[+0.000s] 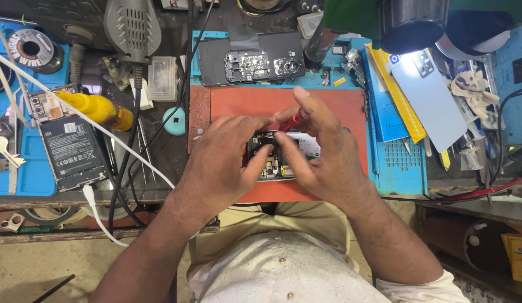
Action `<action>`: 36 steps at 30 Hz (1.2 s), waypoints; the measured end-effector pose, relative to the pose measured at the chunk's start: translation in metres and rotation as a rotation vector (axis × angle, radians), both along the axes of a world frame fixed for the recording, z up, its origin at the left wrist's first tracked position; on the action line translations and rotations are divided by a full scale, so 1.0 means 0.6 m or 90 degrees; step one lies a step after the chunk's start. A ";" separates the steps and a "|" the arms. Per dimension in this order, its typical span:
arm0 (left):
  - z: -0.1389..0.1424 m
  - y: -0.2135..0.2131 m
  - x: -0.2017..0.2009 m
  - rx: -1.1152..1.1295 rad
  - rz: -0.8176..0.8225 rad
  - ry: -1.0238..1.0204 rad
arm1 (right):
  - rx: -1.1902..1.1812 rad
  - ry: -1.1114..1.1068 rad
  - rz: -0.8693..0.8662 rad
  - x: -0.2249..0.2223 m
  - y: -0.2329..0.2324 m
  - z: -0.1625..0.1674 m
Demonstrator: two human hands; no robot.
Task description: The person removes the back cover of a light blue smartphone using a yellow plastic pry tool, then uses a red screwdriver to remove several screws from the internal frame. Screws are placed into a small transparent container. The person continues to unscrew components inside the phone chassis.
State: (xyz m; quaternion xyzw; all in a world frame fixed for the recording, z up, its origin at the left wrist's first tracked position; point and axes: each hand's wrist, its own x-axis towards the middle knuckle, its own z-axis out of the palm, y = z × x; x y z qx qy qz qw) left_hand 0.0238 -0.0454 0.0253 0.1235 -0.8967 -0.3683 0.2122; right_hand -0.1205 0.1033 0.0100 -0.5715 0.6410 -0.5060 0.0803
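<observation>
Head view — left hand (224, 160) pinches the opened phone (283, 157) steady on the red mat (244, 104), right hand (322, 151) fingers clamped on a red screwdriver (294, 119) — tip down over its board.

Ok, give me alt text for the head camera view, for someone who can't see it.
Both hands work over an opened phone on a red mat: the left hand steadies it while the right hand holds a red screwdriver to it. Around them lie a dismantled back cover, a phone battery, a yellow bottle and cables.
</observation>
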 end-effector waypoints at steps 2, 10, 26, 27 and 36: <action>0.000 -0.001 -0.002 0.002 0.002 -0.005 | -0.011 -0.101 0.025 0.001 0.002 -0.005; 0.002 -0.001 -0.017 -0.013 0.011 0.017 | -0.074 -0.180 0.011 -0.002 0.018 -0.012; -0.016 -0.037 -0.039 -0.071 0.053 0.007 | -0.070 -0.152 -0.050 0.010 0.022 -0.027; -0.016 -0.039 -0.038 -0.071 0.044 0.019 | -0.063 -0.141 -0.038 0.013 0.019 -0.028; -0.013 -0.049 -0.012 -0.069 0.026 -0.006 | -0.056 -0.092 0.018 0.020 0.000 -0.034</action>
